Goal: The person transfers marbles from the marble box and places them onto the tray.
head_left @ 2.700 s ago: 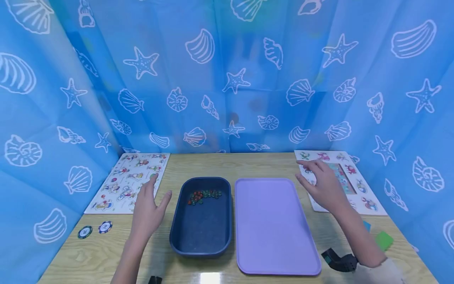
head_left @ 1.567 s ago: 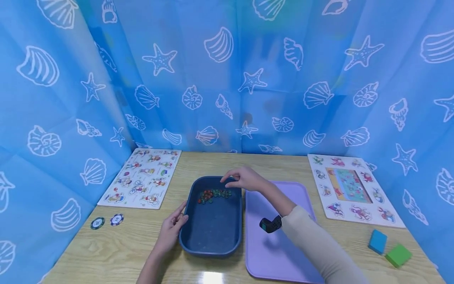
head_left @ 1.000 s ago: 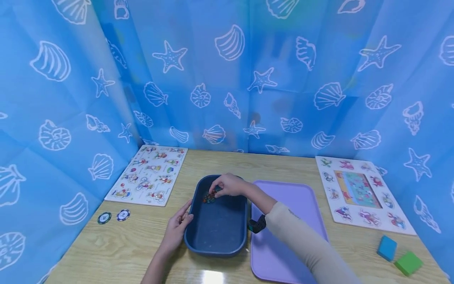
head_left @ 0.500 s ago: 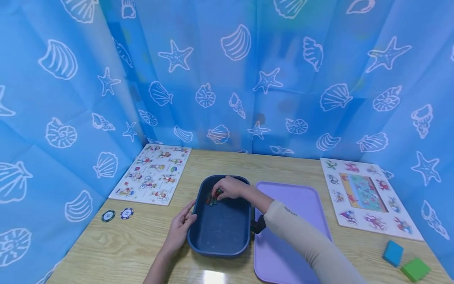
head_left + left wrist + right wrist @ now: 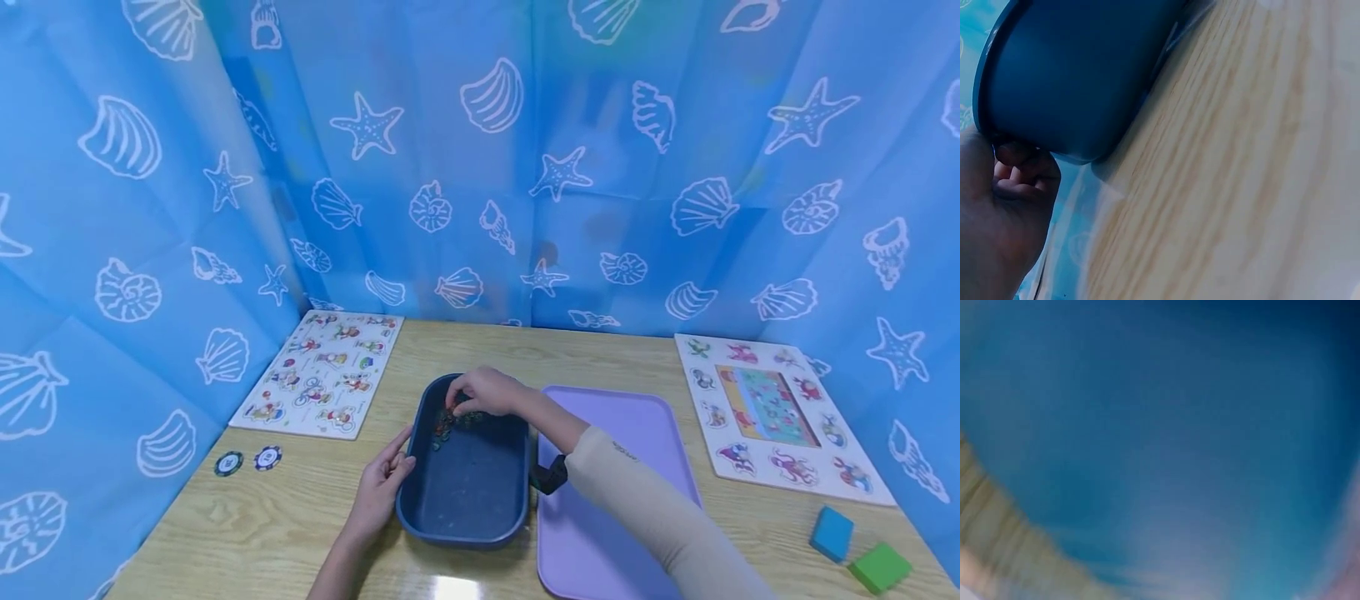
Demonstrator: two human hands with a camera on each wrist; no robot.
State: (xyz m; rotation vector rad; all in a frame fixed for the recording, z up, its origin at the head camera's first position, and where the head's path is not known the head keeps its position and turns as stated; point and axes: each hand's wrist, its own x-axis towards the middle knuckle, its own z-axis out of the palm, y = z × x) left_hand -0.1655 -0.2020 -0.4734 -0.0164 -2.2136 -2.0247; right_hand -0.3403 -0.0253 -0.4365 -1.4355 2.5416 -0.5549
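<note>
A dark blue rectangular bin (image 5: 463, 492) stands in the middle of the table. Several small, shiny red and green beads (image 5: 442, 432) lie towards its far end. My left hand (image 5: 380, 483) grips the bin's left rim, thumb over the edge; the left wrist view shows curled fingers (image 5: 1025, 169) against the outer wall. Reaching in from the right, my right hand (image 5: 487, 392) has its curled fingertips down among the beads, with red showing at the tips; whether it pinches one I cannot tell. In the right wrist view there is only blurred blue and a ribbed beige cuff (image 5: 1016, 544).
Right of the bin lies a flat lilac tray (image 5: 600, 533), partly under my right sleeve (image 5: 652, 500). Picture boards stand at back left (image 5: 322, 375) and back right (image 5: 780, 417). Two poker chips (image 5: 267, 456) lie left; a blue block (image 5: 831, 533) and a green block (image 5: 880, 568) lie right.
Both hands have come from beside the bin to it: the left onto its rim, the right down into the beads. Some beads have shifted and spread nearer. The head view has turned left.
</note>
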